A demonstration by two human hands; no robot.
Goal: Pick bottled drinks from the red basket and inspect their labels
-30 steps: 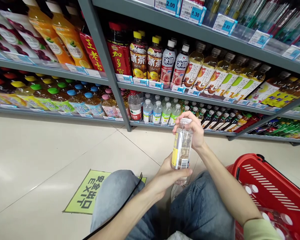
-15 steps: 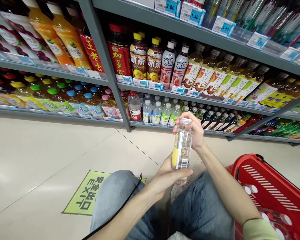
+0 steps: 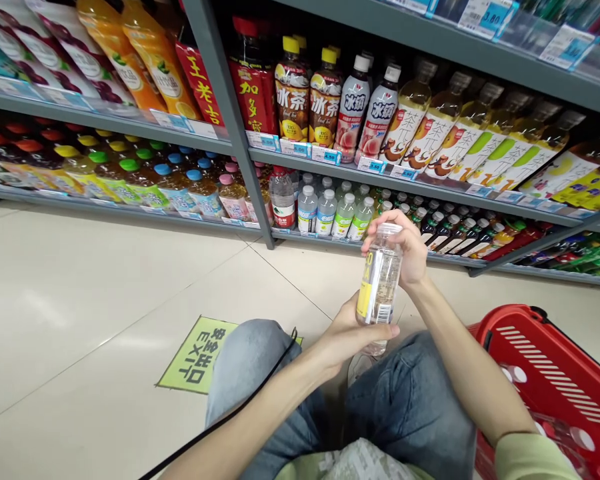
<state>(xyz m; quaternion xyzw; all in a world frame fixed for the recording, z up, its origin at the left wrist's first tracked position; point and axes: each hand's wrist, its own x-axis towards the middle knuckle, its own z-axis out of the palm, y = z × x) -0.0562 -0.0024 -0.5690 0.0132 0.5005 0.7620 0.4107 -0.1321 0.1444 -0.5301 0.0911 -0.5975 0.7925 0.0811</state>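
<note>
A clear plastic bottle point(image 3: 381, 287) with a yellow and white label and a barcode is held nearly upright in front of my knees. Around its lower part my left hand point(image 3: 353, 327) is wrapped, the thumb lying across the front. My right hand point(image 3: 407, 250) grips the top, its fingers curled round behind the pale cap. The liquid inside looks colourless. Behind my right hand, small bottles with white caps point(image 3: 364, 219) line the bottom shelf.
A grey shelf unit point(image 3: 300, 163) full of drinks crosses the view ahead. At the right stands a red basket point(image 3: 555, 373) holding several bottles with pale caps. A green exit sign point(image 3: 193, 353) lies on the tiled floor point(image 3: 105, 293), left of my knees.
The camera view has shifted, so the shelves look nearer and the bottle and hands sit slightly further right in the picture. My grip on the bottle looks the same.
</note>
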